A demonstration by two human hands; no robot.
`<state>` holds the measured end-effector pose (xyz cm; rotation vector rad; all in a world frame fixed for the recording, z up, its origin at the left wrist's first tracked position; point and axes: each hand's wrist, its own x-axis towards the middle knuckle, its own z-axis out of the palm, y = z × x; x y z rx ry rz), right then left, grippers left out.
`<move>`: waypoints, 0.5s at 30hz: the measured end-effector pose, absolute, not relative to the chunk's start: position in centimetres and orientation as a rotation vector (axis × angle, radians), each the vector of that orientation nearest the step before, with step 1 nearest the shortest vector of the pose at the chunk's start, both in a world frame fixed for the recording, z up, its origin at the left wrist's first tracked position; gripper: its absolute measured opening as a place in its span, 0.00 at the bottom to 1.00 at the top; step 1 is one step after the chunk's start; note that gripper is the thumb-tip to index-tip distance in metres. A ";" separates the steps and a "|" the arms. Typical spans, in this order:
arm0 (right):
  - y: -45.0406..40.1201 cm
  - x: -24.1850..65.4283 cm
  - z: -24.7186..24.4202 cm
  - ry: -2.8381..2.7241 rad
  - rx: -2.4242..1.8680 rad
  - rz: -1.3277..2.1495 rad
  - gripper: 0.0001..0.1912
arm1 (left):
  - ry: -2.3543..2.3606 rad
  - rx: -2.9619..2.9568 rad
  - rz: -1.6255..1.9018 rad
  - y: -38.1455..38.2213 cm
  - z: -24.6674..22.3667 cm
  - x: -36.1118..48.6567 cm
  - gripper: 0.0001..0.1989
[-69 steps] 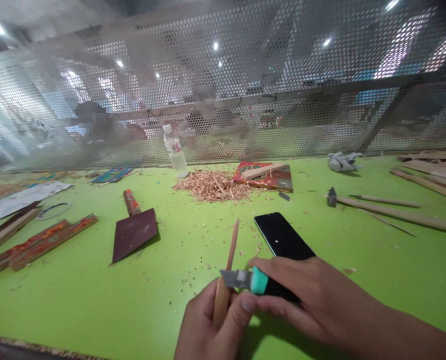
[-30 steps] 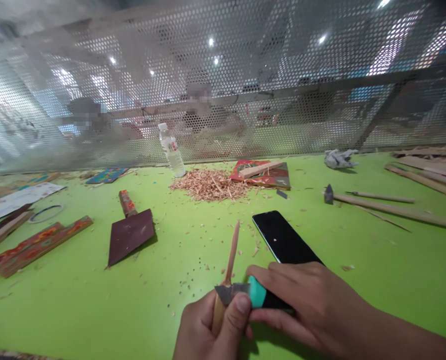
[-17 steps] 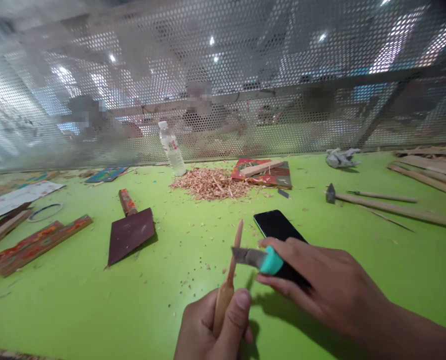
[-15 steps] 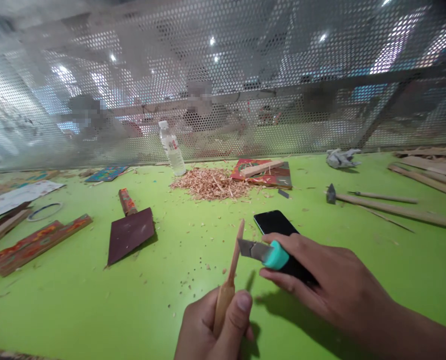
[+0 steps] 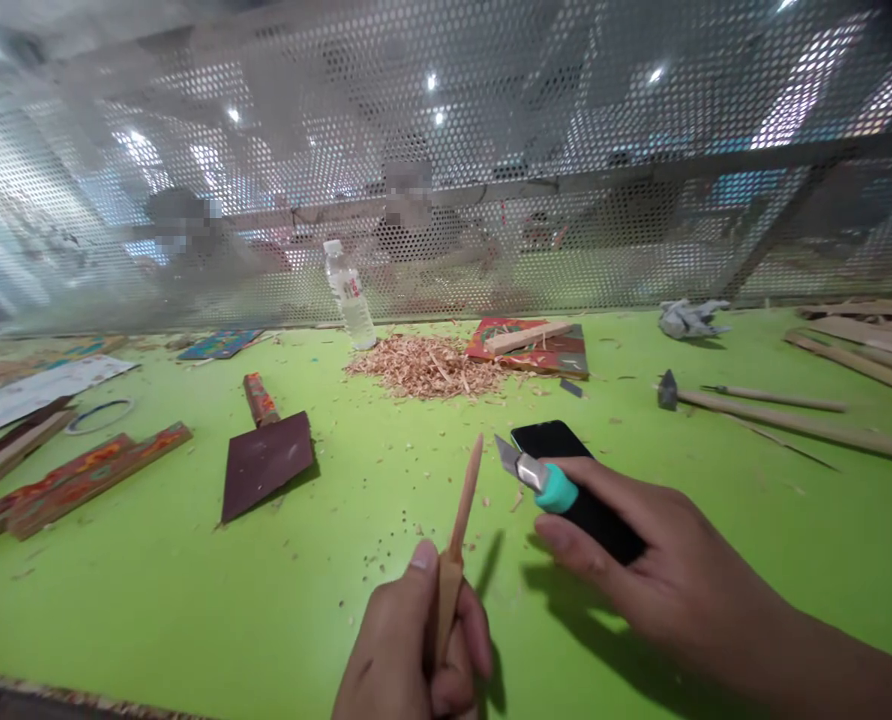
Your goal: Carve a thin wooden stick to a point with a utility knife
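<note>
Above unlabelled green table (image 5: 153, 600), left hand (image 5: 408, 650) pinches stick (image 5: 457, 535); right hand (image 5: 656, 565) grips knife (image 5: 540, 480).

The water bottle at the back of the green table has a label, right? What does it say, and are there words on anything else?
Water bottle: a red and white label, too small and blurred to read.
Paper sheet at the far left: printing shows, not legible.
Phone: dark screen, no text.
Cutter knife in the right hand: no lettering visible.
Nothing can be read.

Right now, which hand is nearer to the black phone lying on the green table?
Right. The right hand, gripping the teal knife, lies over the phone. The left hand, holding the wooden stick, is off to the phone's left, nearer the camera.
</note>
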<state>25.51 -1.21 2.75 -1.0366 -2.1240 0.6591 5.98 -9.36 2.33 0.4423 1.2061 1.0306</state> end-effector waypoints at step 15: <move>-1.3 24.8 3.6 -2.218 -1.063 0.742 0.12 | 0.852 0.373 1.044 -9.3 0.0 4.7 0.22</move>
